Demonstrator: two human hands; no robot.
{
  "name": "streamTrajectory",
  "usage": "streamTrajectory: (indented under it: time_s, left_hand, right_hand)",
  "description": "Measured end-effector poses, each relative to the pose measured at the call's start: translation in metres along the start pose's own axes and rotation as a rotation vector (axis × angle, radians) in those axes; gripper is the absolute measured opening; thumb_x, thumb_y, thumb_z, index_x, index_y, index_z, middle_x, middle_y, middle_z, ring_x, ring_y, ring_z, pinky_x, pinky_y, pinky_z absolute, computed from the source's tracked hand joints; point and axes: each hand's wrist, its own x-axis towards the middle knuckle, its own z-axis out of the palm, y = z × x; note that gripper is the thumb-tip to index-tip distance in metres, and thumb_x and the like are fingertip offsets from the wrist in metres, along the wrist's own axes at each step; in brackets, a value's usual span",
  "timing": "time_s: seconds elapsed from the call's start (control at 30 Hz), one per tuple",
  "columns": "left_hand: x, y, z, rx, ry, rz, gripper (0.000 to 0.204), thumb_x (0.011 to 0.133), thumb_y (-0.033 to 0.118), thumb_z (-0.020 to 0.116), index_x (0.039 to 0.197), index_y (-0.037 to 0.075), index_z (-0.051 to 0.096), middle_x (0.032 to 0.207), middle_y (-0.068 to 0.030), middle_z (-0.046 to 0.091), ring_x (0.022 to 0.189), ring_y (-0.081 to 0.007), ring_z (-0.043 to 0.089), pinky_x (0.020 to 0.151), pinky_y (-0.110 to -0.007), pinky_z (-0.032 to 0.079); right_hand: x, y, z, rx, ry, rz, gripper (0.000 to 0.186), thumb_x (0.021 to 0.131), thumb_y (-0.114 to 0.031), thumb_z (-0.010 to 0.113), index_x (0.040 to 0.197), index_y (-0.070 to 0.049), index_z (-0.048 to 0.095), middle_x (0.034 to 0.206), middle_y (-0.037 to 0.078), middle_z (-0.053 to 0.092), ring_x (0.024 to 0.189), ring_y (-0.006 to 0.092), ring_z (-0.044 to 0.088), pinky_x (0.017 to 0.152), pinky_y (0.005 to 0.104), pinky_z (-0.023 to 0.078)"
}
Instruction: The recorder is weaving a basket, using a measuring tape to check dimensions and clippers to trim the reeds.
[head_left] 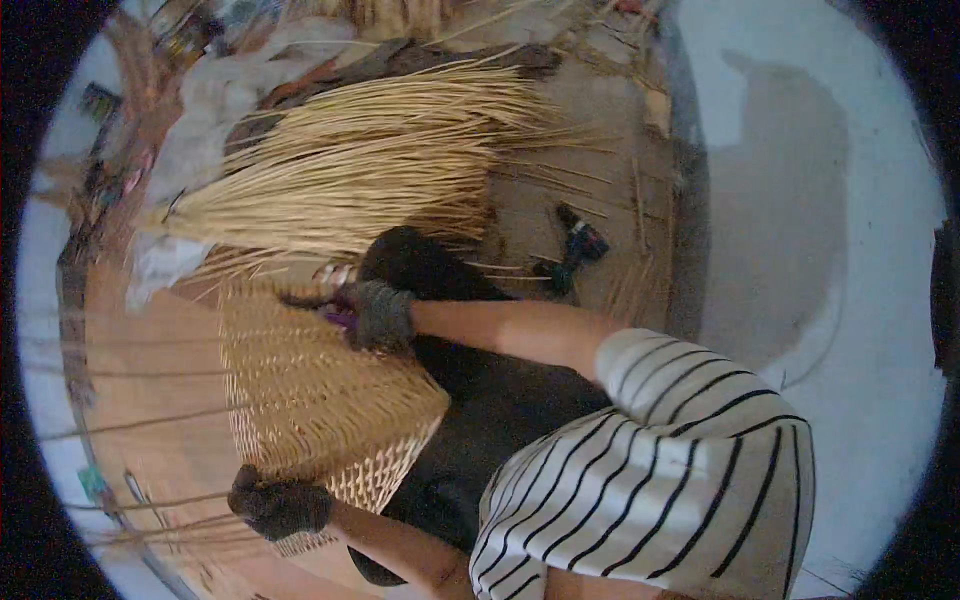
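A woven wicker basket (320, 390) rests on its side against dark-clad legs, with long loose stakes standing out at the left. My left hand (280, 505), in a dark grey knitted glove, is closed on the basket's near edge. At the far part of the weave, my right hand (375, 315), gloved in grey, is closed round a purple-handled cutting tool (338, 313). The tool's dark, pointed end lies close to the woven wall. Whether it touches a rod cannot be made out.
A large bundle of pale wicker rods (360, 165) lies beyond the basket. A cordless drill (580, 245) sits on the floor to its right, among scattered rods. Whitish plastic sheeting (205, 120) is at the far left, and a pale wall (780, 180) at the right.
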Motion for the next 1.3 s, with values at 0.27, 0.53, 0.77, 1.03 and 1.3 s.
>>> streamTrajectory:
  time_s: [0.27, 0.53, 0.77, 1.03, 1.3]
  left_hand:
    - [0.034, -0.047, -0.034, -0.31, -0.203, -0.269, 0.042, 0.093, 0.036, 0.035, 0.092, 0.001, 0.059, 0.089, -0.0122, 0.058, 0.083, -0.0241, 0.056, 0.072, -0.036, 0.047]
    - [-0.03, -0.063, 0.022, -0.468, -0.26, -0.162, 0.043, 0.092, 0.02, 0.042, 0.128, -0.001, 0.033, 0.119, -0.0197, 0.048, 0.102, -0.0256, 0.051, 0.082, -0.034, 0.048]
    - [-0.01, -0.08, 0.007, -0.48, -0.275, -0.311, 0.052, 0.091, 0.038, 0.039, 0.12, -0.006, 0.04, 0.12, -0.0258, 0.044, 0.112, -0.0325, 0.045, 0.092, -0.039, 0.042]
    - [-0.021, -0.04, -0.002, -0.129, -0.277, 0.106, 0.064, 0.056, 0.039, 0.071, 0.11, 0.012, 0.053, 0.093, -0.0059, 0.049, 0.095, -0.03, 0.044, 0.091, -0.045, 0.027]
    - [0.025, 0.007, -0.034, -0.189, -0.441, -0.078, 0.066, 0.061, 0.039, 0.068, 0.121, 0.023, 0.047, 0.106, -0.0091, 0.05, 0.103, -0.0283, 0.043, 0.096, -0.06, 0.012]
  right_hand:
    - [-0.058, 0.024, -0.044, -0.213, 0.591, -0.218, 0.057, 0.08, -0.028, 0.06, 0.128, -0.007, 0.039, 0.099, 0.015, 0.059, 0.09, 0.0252, 0.056, 0.083, 0.0392, 0.044]
    - [-0.177, 0.426, -0.13, -0.759, 0.157, 0.784, 0.047, 0.087, -0.035, 0.043, 0.126, -0.01, 0.042, 0.122, 0.009, 0.048, 0.11, 0.0267, 0.044, 0.1, 0.0358, 0.032]
    - [-0.172, 0.33, 0.049, -0.765, -0.278, 0.417, 0.025, 0.082, -0.015, 0.053, 0.104, -0.003, 0.057, 0.099, 0.016, 0.058, 0.081, 0.0251, 0.058, 0.069, 0.0346, 0.048]
    - [-0.238, 0.17, 0.034, -0.223, -0.149, -0.311, 0.025, 0.081, -0.015, 0.055, 0.103, -0.003, 0.057, 0.098, 0.015, 0.058, 0.082, 0.0248, 0.058, 0.07, 0.0342, 0.047]
    - [-0.231, 0.195, -0.042, 0.281, -0.175, -0.375, 0.026, 0.08, -0.015, 0.057, 0.103, -0.003, 0.056, 0.098, 0.015, 0.058, 0.084, 0.0244, 0.058, 0.072, 0.0338, 0.047]
